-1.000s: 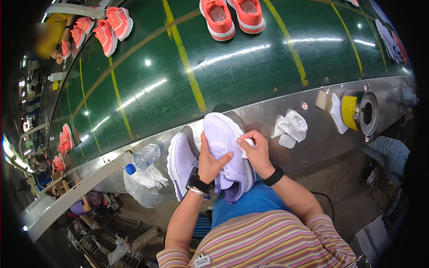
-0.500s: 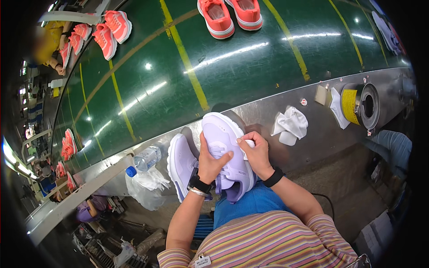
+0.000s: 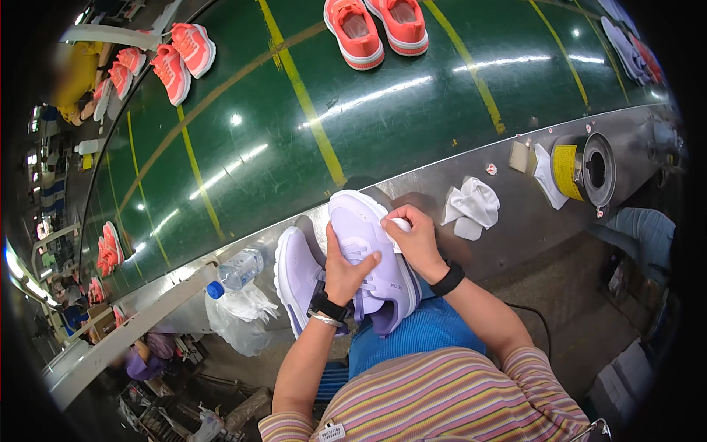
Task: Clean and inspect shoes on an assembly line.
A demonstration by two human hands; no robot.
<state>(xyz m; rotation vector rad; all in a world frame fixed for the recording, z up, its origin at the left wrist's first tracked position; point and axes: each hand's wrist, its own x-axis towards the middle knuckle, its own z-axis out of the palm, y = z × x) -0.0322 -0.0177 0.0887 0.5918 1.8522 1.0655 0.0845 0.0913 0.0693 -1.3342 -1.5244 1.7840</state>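
Observation:
A lavender sneaker (image 3: 359, 208) rests tilted at the metal ledge, toe pointing away from me and heel close to my lap. My left hand (image 3: 345, 274) is closed round its side, with the thumb lying over the laces. Between the fingers of my right hand (image 3: 418, 241) is a small white cloth (image 3: 398, 225), pressed against the shoe's right side near the toe, where upper and sole meet. The mate, another lavender sneaker (image 3: 296, 258), stands just left of the held one, partly hidden behind my left wrist.
Coral sneakers (image 3: 355, 37) sit on the green conveyor belt (image 3: 243, 110) beyond the metal ledge (image 3: 508, 214). To my right are a crumpled white cloth (image 3: 473, 202) and an open metal can (image 3: 593, 171). A blue-capped plastic bottle (image 3: 241, 268) lies left, beside a plastic bag (image 3: 239, 324).
My right hand has slid the cloth a little way along the sole edge toward the toe. The left hand keeps its hold. The whole view has shifted slightly.

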